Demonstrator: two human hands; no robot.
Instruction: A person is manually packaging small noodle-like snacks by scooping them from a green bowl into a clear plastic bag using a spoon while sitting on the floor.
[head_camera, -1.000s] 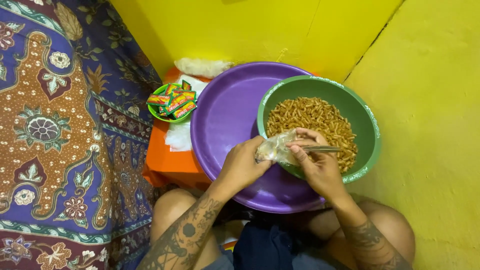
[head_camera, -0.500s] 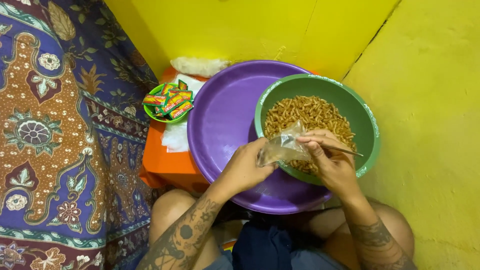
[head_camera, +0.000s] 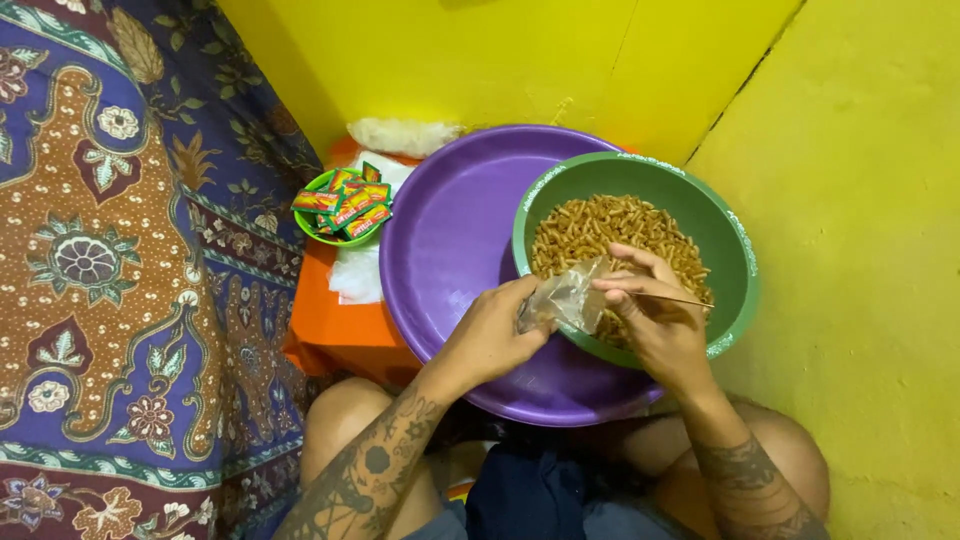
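From my feed I take the orange stool (head_camera: 335, 325) as the landmark. On its far left corner sits a small green bowl (head_camera: 318, 228) heaped with red and green sachets (head_camera: 350, 203). Just right of that bowl, clear plastic bags (head_camera: 357, 272) lie flat on the stool top. At the stool's back edge rests a white bundle (head_camera: 400, 135) against the yellow wall (head_camera: 480, 60). Left of the stool hangs a blue patterned cloth (head_camera: 110, 280).

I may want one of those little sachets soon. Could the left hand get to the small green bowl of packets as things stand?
Probably yes. The small green bowl sits open on the orange surface, up and left of the left hand, with nothing between. But that hand is pinching the clear plastic bag and would have to let go.
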